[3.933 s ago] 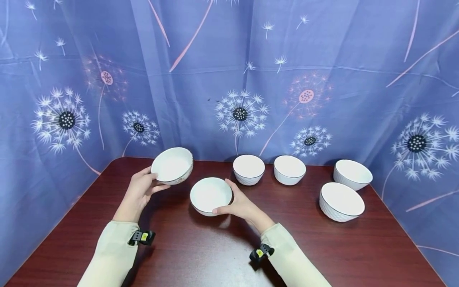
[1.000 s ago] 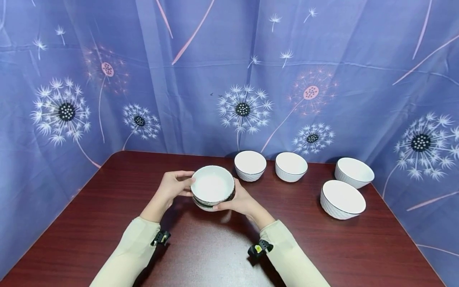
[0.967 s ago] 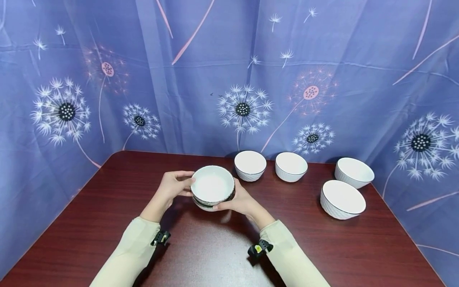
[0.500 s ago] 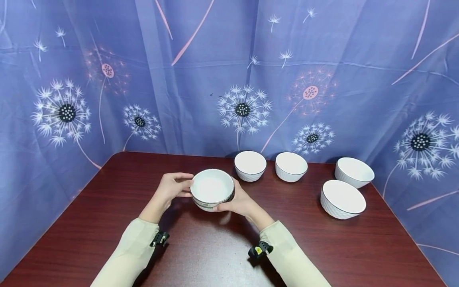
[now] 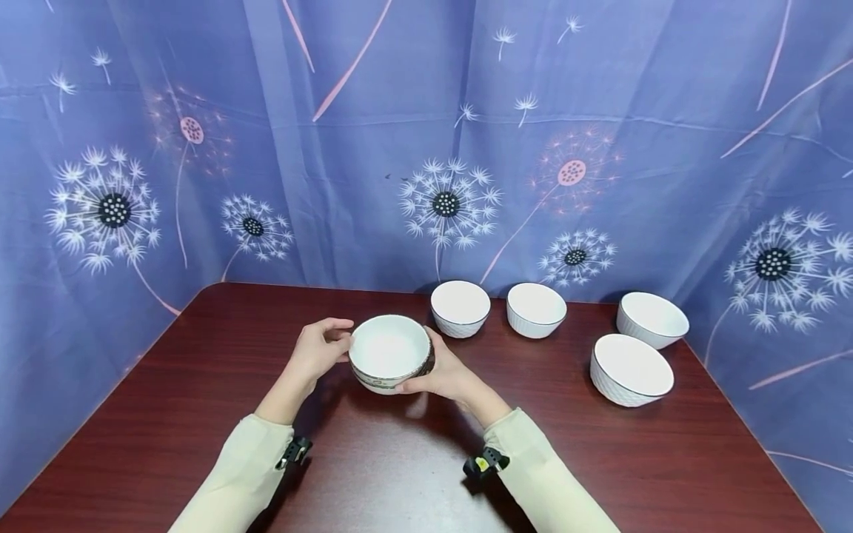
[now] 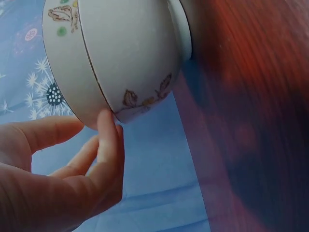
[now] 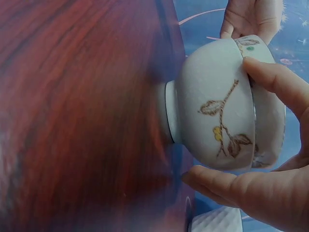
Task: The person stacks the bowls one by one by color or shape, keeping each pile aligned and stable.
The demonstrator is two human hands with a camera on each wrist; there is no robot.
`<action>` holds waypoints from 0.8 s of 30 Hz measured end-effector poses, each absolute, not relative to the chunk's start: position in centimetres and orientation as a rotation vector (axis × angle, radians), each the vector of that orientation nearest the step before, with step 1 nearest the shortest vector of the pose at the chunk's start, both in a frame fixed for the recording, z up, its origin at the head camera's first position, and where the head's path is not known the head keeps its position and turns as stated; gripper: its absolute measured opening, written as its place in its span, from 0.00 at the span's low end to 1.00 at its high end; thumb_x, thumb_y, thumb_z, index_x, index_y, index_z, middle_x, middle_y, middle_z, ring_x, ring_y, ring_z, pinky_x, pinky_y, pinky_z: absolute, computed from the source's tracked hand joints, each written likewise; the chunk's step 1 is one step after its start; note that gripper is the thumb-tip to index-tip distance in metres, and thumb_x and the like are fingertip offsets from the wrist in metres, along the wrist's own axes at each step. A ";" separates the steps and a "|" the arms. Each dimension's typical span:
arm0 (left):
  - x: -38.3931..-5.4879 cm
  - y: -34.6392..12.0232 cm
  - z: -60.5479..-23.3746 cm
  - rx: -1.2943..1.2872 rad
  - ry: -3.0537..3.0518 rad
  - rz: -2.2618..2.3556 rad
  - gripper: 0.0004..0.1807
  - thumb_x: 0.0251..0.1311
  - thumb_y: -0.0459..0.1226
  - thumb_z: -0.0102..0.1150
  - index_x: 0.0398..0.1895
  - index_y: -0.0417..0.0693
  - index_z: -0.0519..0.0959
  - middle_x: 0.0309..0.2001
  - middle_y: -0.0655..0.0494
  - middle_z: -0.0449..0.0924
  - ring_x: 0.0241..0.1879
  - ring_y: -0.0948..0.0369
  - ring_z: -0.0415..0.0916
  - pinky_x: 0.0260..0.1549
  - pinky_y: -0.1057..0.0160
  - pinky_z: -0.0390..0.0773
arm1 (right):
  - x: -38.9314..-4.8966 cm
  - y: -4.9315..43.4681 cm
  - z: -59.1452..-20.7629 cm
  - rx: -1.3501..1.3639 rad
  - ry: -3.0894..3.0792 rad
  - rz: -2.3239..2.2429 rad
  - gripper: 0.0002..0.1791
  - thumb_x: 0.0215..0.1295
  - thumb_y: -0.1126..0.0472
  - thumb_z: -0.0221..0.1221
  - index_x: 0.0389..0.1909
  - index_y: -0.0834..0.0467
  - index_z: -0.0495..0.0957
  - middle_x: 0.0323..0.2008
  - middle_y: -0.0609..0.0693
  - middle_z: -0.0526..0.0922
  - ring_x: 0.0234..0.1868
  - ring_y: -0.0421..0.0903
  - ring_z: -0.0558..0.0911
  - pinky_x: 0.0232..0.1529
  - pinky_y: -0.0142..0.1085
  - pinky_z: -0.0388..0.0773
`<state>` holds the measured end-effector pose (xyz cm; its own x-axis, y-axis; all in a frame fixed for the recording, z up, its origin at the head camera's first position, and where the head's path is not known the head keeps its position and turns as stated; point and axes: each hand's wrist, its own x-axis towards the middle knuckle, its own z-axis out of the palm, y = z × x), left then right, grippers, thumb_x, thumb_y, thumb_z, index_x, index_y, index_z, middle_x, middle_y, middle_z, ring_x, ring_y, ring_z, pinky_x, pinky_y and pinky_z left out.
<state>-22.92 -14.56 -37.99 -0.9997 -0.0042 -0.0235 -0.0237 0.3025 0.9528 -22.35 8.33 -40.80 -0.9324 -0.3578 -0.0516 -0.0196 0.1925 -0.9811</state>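
Observation:
Two white bowls with brown leaf and branch decoration are nested, one in the other. The upper bowl [image 5: 389,346] shows its plain white inside; the lower bowl [image 7: 217,106] has its foot at the dark red table. My right hand [image 5: 448,371] holds the lower bowl at its right side, thumb and fingers spread around it. In the right wrist view a thumb lies at the seam between the bowls. My left hand [image 5: 318,348] is at the stack's left side, fingers loosely bent, fingertips [image 6: 106,118] lightly touching the outer wall near the seam.
Behind stand a diamond-textured bowl [image 5: 460,309] and a ribbed bowl [image 5: 536,311]. Farther right are another ribbed bowl [image 5: 651,320] and a larger textured bowl [image 5: 631,370]. A blue dandelion-print curtain [image 5: 373,148] hangs around the table [image 5: 200,414].
The left hand has brought its bowl rightward and lowered it into the one held by the right hand. Since half a second ago, the left thumb has drawn back from the rim.

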 end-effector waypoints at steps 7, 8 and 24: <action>-22.7 -13.8 -37.6 -0.057 2.584 1.818 0.21 0.62 0.27 0.53 0.60 0.31 0.71 0.47 0.38 0.74 0.42 0.54 0.76 0.40 0.58 0.79 | -22.3 9.2 -40.3 -0.406 2.218 -1.742 0.53 0.45 0.71 0.70 0.72 0.67 0.50 0.61 0.65 0.70 0.62 0.57 0.69 0.63 0.53 0.64; -22.7 -13.7 -37.6 -0.063 2.597 1.811 0.22 0.62 0.27 0.53 0.60 0.32 0.71 0.48 0.38 0.74 0.43 0.52 0.75 0.40 0.59 0.78 | -22.3 9.4 -40.3 -0.414 2.222 -1.739 0.52 0.45 0.70 0.70 0.71 0.68 0.52 0.60 0.65 0.71 0.61 0.58 0.70 0.62 0.53 0.65; -21.7 -10.1 -36.4 -0.003 2.717 1.799 0.29 0.62 0.31 0.53 0.66 0.32 0.63 0.65 0.36 0.62 0.66 0.42 0.57 0.64 0.46 0.58 | -22.0 12.7 -39.5 -0.339 2.344 -1.734 0.40 0.59 0.66 0.64 0.70 0.68 0.57 0.64 0.68 0.66 0.63 0.63 0.68 0.58 0.50 0.71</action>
<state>-21.70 -10.09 -36.44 -0.9931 -0.0666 0.0967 0.0630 0.3925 0.9176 -21.95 12.70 -39.55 -0.9523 -0.3038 -0.0286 -0.0615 0.2830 -0.9571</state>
